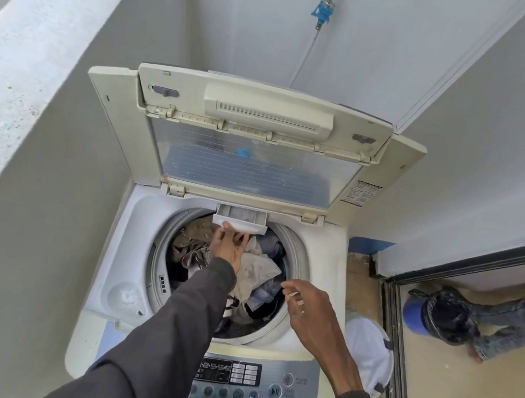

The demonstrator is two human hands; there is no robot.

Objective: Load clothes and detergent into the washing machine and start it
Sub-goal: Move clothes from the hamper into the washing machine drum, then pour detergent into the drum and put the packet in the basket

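A white top-loading washing machine [114, 243] stands below me with its lid [245, 168] folded up against the wall. The drum holds a pile of clothes [260, 268] in white, brown and dark colours. At the drum's far rim a white detergent drawer [243, 221] is pulled out. My left hand [229, 243] reaches across the drum and its fingers hold the drawer's front edge. My right hand [306, 305] hovers over the drum's right rim, fingers loosely curled, with nothing visible in it. The control panel [244, 380] is at the near edge.
Walls close in on the left and behind the machine. A tap with a blue fitting [323, 11] hangs on the back wall. A white bag [371, 352] lies on the floor at the right, beside a sliding door track. A person in jeans [511, 320] and a bin with a black liner [443, 316] are beyond it.
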